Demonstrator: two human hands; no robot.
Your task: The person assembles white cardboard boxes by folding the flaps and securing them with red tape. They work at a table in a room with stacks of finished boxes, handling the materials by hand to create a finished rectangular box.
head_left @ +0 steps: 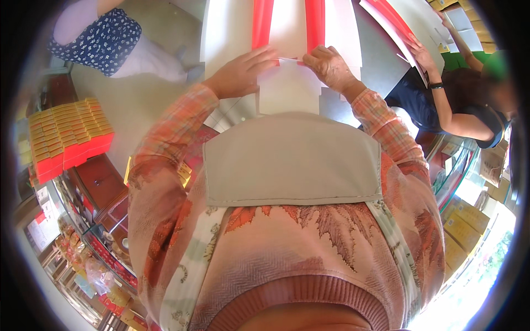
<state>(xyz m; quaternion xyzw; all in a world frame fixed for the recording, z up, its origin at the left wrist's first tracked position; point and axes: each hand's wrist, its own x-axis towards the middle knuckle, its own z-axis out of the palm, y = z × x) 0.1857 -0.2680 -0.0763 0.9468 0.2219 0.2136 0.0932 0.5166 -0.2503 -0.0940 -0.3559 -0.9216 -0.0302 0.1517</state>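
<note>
Large white sheets with red bands (290, 25) lie in front of me, their near ends under my hands. My left hand (243, 73) rests on the left red band with its fingers stretched out and lying flat. On the other side, my right hand (332, 69) has its fingers curled and its thumb pressed in at the near edge of the right red band, pinching the sheet there. A narrower white flap (288, 91) hangs between my hands towards my body. My right fingertips are partly hidden.
At right, a person's hand (422, 55) holds another white-and-red sheet (389, 22). Someone in a dark floral garment (107, 41) stands at far left. Stacked red-and-yellow boxes (72, 135) are at left, above a brown cabinet (96, 182). Yellow cartons (466, 223) stand at lower right.
</note>
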